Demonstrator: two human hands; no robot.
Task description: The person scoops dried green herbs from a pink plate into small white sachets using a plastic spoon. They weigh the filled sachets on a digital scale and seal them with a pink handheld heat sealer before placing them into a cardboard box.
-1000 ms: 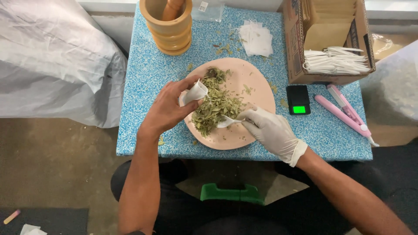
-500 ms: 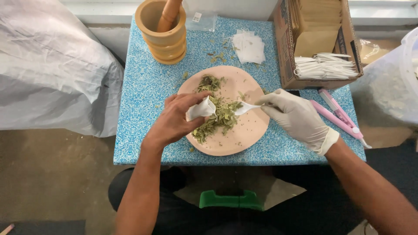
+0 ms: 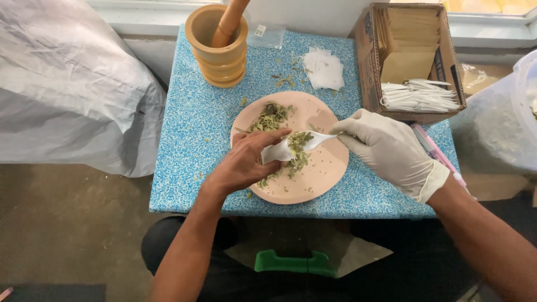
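Bare left hand point(image 3: 243, 162) and gloved right hand point(image 3: 386, 148) over a round pink plate point(image 3: 324, 168) of dried green herbs point(image 3: 271, 116)

The left fingers pinch a small white paper sachet point(image 3: 274, 152) open above the plate's middle; the right fingers, in a matte white latex glove, grip a white plastic spoon point(image 3: 319, 138) heaped with flaky leaf at the sachet's mouth. The plate sits on a speckled blue counter point(image 3: 184, 145). Beyond the plate stand a turned wooden mortar point(image 3: 217, 47) with its pestle point(image 3: 229, 22), a stack of flat white sachets point(image 3: 323, 69), and to its right a cardboard box point(image 3: 411, 56). Crumpled grey sheeting point(image 3: 67, 89) lies left of the counter, above a bare concrete floor
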